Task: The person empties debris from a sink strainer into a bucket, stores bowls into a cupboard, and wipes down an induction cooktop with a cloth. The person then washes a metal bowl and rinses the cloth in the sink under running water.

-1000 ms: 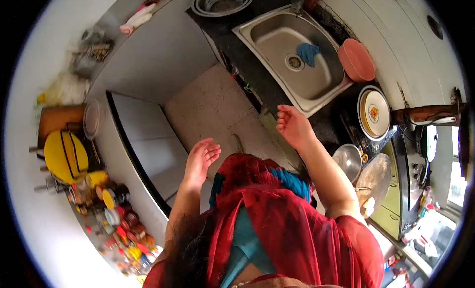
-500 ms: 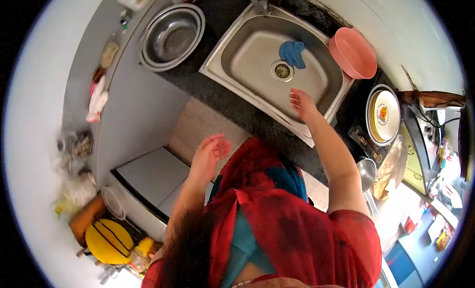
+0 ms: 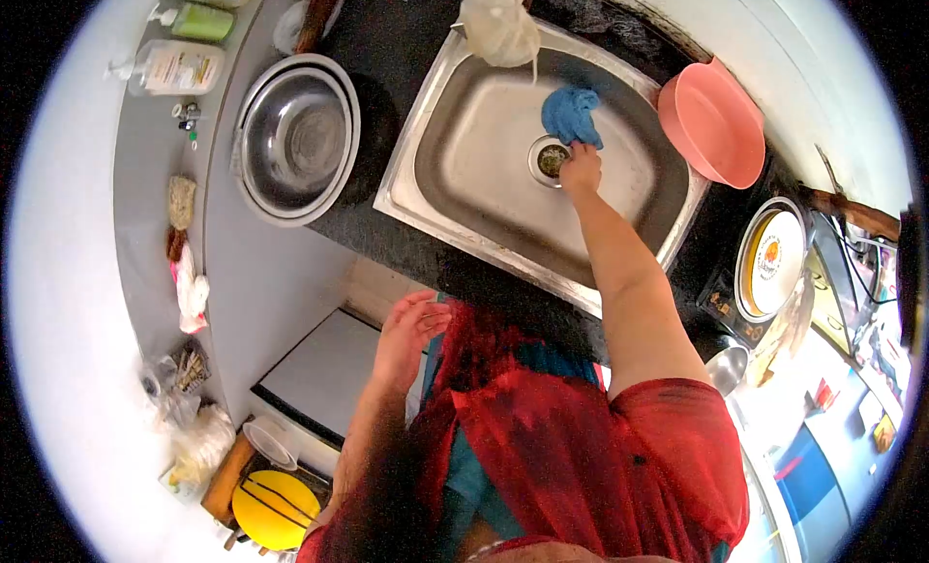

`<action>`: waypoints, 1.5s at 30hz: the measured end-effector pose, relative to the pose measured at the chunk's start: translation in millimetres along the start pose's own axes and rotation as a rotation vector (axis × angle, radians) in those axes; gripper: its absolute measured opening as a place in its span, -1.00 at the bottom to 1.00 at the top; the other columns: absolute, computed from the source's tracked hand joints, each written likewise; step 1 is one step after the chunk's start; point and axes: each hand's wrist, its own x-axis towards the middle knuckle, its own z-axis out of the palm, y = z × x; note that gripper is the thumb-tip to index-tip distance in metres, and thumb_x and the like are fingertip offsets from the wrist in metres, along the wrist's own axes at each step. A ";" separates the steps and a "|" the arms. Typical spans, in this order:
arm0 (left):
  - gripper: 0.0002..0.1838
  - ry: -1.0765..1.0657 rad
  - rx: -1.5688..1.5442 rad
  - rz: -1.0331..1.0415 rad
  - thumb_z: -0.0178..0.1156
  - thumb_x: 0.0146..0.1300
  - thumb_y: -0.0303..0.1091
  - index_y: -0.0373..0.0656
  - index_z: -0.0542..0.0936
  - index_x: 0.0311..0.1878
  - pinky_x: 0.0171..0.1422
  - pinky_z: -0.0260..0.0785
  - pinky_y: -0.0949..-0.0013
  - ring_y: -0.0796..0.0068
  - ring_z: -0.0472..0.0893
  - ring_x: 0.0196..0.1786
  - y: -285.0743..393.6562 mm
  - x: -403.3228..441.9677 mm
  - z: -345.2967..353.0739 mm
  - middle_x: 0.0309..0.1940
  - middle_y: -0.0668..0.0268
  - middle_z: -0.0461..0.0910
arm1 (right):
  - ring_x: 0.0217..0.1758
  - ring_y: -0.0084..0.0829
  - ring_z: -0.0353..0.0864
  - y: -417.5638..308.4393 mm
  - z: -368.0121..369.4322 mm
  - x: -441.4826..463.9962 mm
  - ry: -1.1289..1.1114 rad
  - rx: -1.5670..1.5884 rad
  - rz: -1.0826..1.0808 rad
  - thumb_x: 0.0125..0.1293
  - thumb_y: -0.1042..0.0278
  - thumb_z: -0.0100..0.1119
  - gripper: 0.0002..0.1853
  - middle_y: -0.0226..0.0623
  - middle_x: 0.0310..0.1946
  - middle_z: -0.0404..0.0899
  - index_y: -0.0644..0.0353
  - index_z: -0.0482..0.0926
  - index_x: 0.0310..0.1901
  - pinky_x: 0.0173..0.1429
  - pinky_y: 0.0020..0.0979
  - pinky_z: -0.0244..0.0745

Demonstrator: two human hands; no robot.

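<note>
In the steel sink [image 3: 474, 176] lies a crumpled blue cloth [image 3: 571, 115], just behind the drain [image 3: 553, 160]. My right hand [image 3: 582, 172] reaches down into the basin, its fingers closed at the near edge of this cloth. The exact grip of the fingertips is partly hidden. Away from the sink, my left hand [image 3: 414, 335] hovers in front of the counter edge with loosely bent fingers and nothing in it.
Stacked steel bowls [image 3: 298, 142] stand left of the sink, a pink tub [image 3: 711, 124] on its right. A whitish cloth bag [image 3: 498, 26] hangs over the sink's back edge. Plates [image 3: 777, 258] sit farther right. Soap bottles [image 3: 179, 67] line the left ledge.
My right hand has moved forward and down to the blue cloth, its fingers closing there. My left hand stays near my body. The view has shifted, showing more of the back edge.
</note>
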 end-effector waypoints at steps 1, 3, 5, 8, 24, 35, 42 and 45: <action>-0.73 -0.013 0.012 0.002 -0.04 0.37 -0.35 -0.24 0.41 0.06 0.06 0.43 0.32 0.33 0.58 -0.08 2.8 3.6 2.2 -0.15 0.14 0.57 | 0.16 -0.15 0.36 0.3 -1.1 -3.5 0.030 -0.033 -0.038 0.11 0.31 0.13 -0.47 -0.26 0.15 0.31 0.01 0.38 0.18 0.14 -0.16 0.37; -0.73 -0.026 0.043 0.007 -0.04 0.38 -0.35 -0.24 0.42 0.06 0.07 0.43 0.32 0.34 0.58 -0.09 7.6 9.5 6.0 -0.15 0.14 0.57 | 0.18 -0.17 0.33 0.6 -0.7 -11.0 0.089 -0.099 -0.121 0.13 0.39 0.09 -0.50 -0.33 0.13 0.32 0.00 0.38 0.17 0.14 -0.13 0.36; -0.74 -0.021 0.081 0.014 -0.04 0.38 -0.35 -0.24 0.42 0.06 0.07 0.43 0.33 0.35 0.58 -0.09 11.1 12.8 8.8 -0.16 0.14 0.57 | 0.17 -0.18 0.34 2.6 -2.5 -11.9 0.099 -0.125 -0.150 0.09 0.39 0.15 -0.49 -0.31 0.11 0.33 0.03 0.39 0.15 0.14 -0.14 0.36; -0.74 -0.006 0.134 -0.019 -0.05 0.38 -0.35 -0.23 0.42 0.06 0.07 0.43 0.33 0.35 0.58 -0.08 21.1 11.5 16.2 -0.16 0.14 0.57 | 0.16 -0.18 0.34 -1.1 -2.5 -1.5 0.078 -0.129 -0.100 0.02 0.37 0.25 -0.48 -0.28 0.08 0.33 0.06 0.41 0.09 0.15 -0.14 0.36; -0.74 -0.119 0.270 -0.009 -0.07 0.38 -0.32 -0.18 0.42 0.06 0.03 0.41 0.36 0.38 0.57 -0.10 34.9 31.2 4.8 -0.15 0.18 0.57 | -0.34 -0.29 0.62 24.5 41.0 -47.0 0.130 0.691 0.499 -0.13 0.44 0.39 -0.65 -0.16 -0.41 0.61 0.29 0.53 -0.26 -0.26 -0.34 0.53; -0.72 -0.507 0.575 -0.128 -0.03 0.36 -0.31 -0.22 0.42 0.06 -0.01 0.44 0.32 0.34 0.58 -0.14 58.2 66.8 29.0 -0.21 0.19 0.56 | -0.40 -0.46 0.59 -5.3 -114.1 -243.3 0.201 1.602 0.452 0.01 0.52 0.33 -0.65 -0.27 -0.38 0.58 0.37 0.46 -0.15 -0.39 -0.50 0.52; -0.77 -0.596 0.677 -0.112 -0.05 0.35 -0.32 -0.16 0.44 0.00 -0.02 0.42 0.33 0.38 0.56 -0.16 25.5 63.1 77.4 -0.23 0.21 0.56 | -0.38 -0.56 0.57 64.7 -141.6 -376.4 0.474 1.712 0.553 0.05 0.53 0.31 -0.68 -0.33 -0.38 0.59 0.29 0.47 -0.14 -0.34 -0.54 0.46; -0.78 -0.663 0.738 -0.173 -0.05 0.34 -0.32 -0.15 0.45 -0.02 -0.03 0.42 0.32 0.36 0.57 -0.16 -19.4 40.7 103.4 -0.23 0.21 0.57 | -0.37 -0.58 0.56 121.5 -135.1 -438.0 0.608 1.718 0.628 0.07 0.53 0.31 -0.69 -0.39 -0.38 0.59 0.22 0.47 -0.14 -0.32 -0.55 0.47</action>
